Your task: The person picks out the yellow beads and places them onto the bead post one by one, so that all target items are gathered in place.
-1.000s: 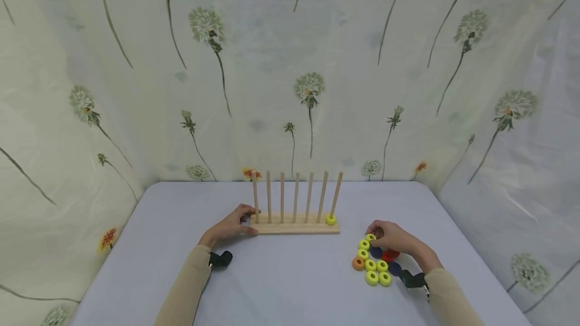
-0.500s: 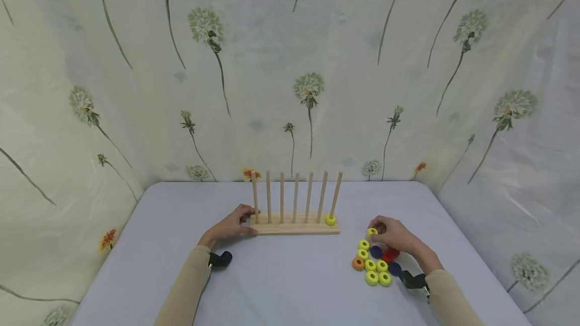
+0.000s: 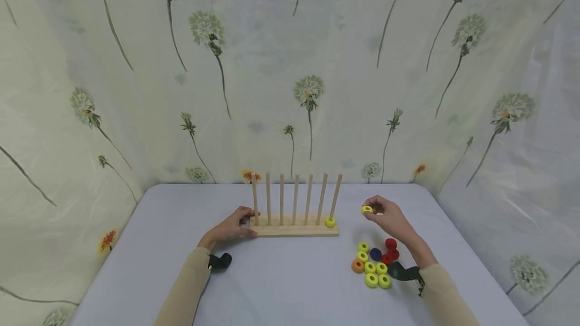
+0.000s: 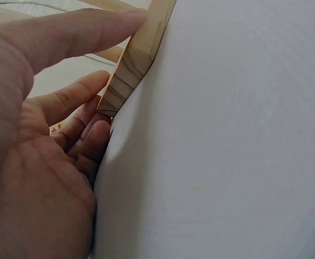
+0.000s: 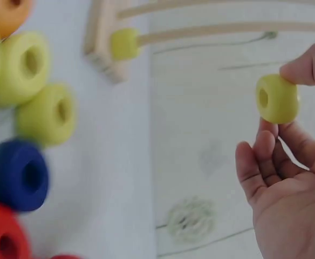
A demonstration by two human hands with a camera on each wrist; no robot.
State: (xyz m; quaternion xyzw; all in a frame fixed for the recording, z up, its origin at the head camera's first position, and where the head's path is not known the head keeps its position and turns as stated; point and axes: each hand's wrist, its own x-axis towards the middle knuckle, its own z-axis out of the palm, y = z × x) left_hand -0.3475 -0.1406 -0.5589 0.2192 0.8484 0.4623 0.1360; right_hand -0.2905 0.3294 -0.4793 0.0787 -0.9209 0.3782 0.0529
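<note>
My right hand (image 3: 390,219) pinches a yellow bead (image 5: 277,99) between thumb and fingertips, raised above the table. The hole through the bead shows in the right wrist view. At the left end of a wooden peg stand (image 3: 296,232), my left hand (image 3: 232,225) grips the base, thumb at the front edge and fingers at the back; in the left wrist view the thumb (image 4: 87,33) lies along the wood. Several upright pegs rise from the base. One yellow bead (image 3: 330,222) sits at the foot of the rightmost peg.
Loose beads lie on the white table right of the stand: several yellow beads (image 3: 371,280), an orange bead (image 3: 357,265), a blue bead (image 5: 18,175) and red beads (image 3: 391,244). A dandelion-print curtain (image 3: 258,89) hangs behind the table.
My right hand has lifted the yellow bead from the back of the loose group, up and away from the others. The left hand and the stand stay in place.
</note>
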